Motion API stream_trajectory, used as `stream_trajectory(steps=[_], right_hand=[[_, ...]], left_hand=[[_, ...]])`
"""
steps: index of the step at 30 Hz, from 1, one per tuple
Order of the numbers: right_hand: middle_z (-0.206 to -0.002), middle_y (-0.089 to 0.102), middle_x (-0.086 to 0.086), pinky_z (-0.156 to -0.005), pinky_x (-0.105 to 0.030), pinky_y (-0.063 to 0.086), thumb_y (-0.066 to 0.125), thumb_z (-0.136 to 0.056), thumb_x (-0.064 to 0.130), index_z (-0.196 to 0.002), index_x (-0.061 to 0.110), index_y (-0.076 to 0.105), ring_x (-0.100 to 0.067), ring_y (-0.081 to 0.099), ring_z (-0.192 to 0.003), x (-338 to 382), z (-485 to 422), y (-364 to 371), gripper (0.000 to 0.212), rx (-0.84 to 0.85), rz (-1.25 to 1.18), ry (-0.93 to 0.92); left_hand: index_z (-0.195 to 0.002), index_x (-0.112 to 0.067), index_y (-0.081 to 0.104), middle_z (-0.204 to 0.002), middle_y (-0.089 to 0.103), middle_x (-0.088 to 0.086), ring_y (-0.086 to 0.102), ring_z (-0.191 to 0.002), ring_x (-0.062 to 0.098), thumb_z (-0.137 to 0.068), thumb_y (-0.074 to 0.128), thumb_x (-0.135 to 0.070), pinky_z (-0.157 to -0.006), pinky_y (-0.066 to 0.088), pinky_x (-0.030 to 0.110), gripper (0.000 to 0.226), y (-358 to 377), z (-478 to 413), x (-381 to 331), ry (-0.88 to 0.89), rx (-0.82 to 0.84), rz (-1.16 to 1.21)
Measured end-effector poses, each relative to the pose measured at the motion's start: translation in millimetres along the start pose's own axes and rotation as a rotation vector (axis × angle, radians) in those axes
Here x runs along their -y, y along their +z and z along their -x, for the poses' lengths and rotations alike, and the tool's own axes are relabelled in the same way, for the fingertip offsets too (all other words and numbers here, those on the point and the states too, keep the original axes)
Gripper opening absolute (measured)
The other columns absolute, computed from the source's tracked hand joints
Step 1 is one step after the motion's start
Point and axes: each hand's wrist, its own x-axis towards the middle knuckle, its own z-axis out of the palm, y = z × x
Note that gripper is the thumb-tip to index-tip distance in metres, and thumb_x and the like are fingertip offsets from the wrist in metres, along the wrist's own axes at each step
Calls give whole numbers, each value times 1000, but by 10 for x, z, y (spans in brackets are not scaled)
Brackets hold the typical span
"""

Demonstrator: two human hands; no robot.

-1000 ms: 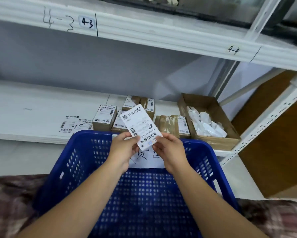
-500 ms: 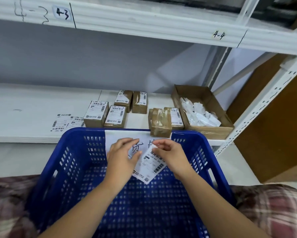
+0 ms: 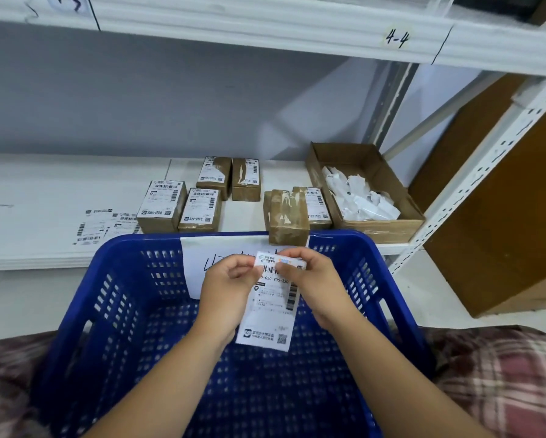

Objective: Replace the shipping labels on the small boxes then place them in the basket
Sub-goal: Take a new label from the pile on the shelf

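Note:
A white shipping label (image 3: 270, 311) hangs upright over the blue basket (image 3: 113, 311). My left hand (image 3: 226, 289) and my right hand (image 3: 313, 284) both pinch its top edge, close together. Several small brown boxes stand on the white shelf behind the basket. One taped box without a label (image 3: 286, 216) sits nearest the basket's rim, with a labelled box (image 3: 316, 205) just behind it. Two labelled boxes (image 3: 162, 205) stand to the left and two more (image 3: 229, 177) farther back.
Loose label sheets (image 3: 102, 226) lie on the shelf (image 3: 44, 191) at the left. An open cardboard box (image 3: 376, 229) with crumpled white paper stands at the right. A white paper with handwriting (image 3: 196, 257) is fixed inside the basket's far wall. Plaid fabric (image 3: 502, 374) flanks the basket.
The label came down from above the basket's rim into the basket's mouth and turned upright. Both hands now pinch its top edge instead of its lower corners.

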Motion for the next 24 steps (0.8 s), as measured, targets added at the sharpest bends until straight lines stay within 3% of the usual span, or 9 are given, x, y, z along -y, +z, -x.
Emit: stream_trajectory(steps=[6,10,17,21,24], right_hand=[[-95,73,-5,-82,-43,56,61,-95,13,-88,24,68,-28,69,-89,18,12,45,15,24,191,-21],[-96,72,2,-80,-40,57,61,-95,16,-86,30,67,-21,70,-87,41,22,43,18,27,245,-41],[-93,72,6,-71,-24,54,60,-95,13,-92,24,71,-13,69,-82,62,46,2,15,25,244,-54],[-92,73,6,-78,-37,55,61,-94,12,-93,22,74,-25,68,-85,50,52,6,17,18,273,-76],[-92,73,7,-81,-34,54,60,-94,11,-93,22,75,-17,68,-86,42,52,7,18,23,288,-87]], left_hand=[[-88,-11,71,-83,73,3,67,-76,14,-93,57,-14,-70,51,26,15,-49,-24,-108,-28,-14,79],[-84,-16,71,-80,72,-3,62,-74,10,-92,57,-16,-64,42,20,17,-90,-36,-168,-28,5,-23],[-81,-21,72,-76,69,-8,57,-71,9,-91,59,-23,-65,40,21,17,-125,-34,-220,-5,50,-104],[-80,-21,72,-76,69,-8,57,-68,4,-90,59,-17,-61,40,16,16,-146,-25,-236,7,76,-166],[-81,-19,71,-74,69,-8,57,-59,-7,-91,58,-15,-56,39,9,17,-163,-23,-256,21,109,-228]])
